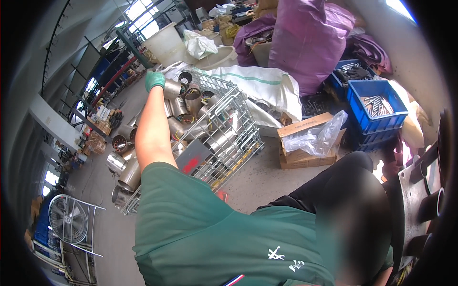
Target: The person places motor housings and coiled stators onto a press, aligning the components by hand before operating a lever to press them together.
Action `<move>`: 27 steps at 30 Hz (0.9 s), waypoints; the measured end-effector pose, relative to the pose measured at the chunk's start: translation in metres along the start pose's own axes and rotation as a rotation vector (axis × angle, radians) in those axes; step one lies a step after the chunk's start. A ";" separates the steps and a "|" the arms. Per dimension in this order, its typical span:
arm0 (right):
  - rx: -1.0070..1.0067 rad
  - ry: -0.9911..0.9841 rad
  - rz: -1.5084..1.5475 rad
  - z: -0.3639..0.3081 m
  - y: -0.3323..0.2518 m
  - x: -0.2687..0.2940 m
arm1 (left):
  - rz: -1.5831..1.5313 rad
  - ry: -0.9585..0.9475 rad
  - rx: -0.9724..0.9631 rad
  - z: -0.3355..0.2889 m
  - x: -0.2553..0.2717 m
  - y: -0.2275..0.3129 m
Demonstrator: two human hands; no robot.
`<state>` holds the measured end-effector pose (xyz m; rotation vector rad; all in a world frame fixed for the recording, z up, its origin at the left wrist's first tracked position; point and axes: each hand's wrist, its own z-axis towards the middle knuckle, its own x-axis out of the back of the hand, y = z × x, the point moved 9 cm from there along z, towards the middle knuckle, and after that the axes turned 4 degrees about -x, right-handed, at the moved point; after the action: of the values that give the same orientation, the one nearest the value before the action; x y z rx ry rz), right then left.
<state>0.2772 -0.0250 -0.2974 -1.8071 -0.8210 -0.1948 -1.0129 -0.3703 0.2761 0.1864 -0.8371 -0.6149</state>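
My left arm reaches up and to the left over a wire cage (243,128) full of shiny metal cylinders. At its end, my left hand (155,80), in a green glove, is closed at the end of one steel cylinder (172,89) at the far side of the pile. Its fingertips are mostly hidden. Several open cylinders (192,101) beside it show dark insides and coloured wires. A grey plate with a red mark (193,156) leans against the near part of the load. My right hand is out of view; only a bit of forearm (383,277) shows at the lower right.
Right of the cage stand an open cardboard box (305,155) with clear plastic and stacked blue crates (377,126) holding metal rods. Behind are a white sack (267,78), a large purple sack (307,43) and pale tubs (167,45). A round fan (68,219) stands at left.
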 end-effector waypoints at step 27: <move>0.122 1.192 0.180 -0.239 -0.286 0.037 | -1.190 -2.836 0.051 -1.029 0.128 0.651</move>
<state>0.1889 -0.1707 0.0359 -1.2921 0.1772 -0.9575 0.0995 0.0015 -0.0744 -0.4530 -3.5761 -1.9221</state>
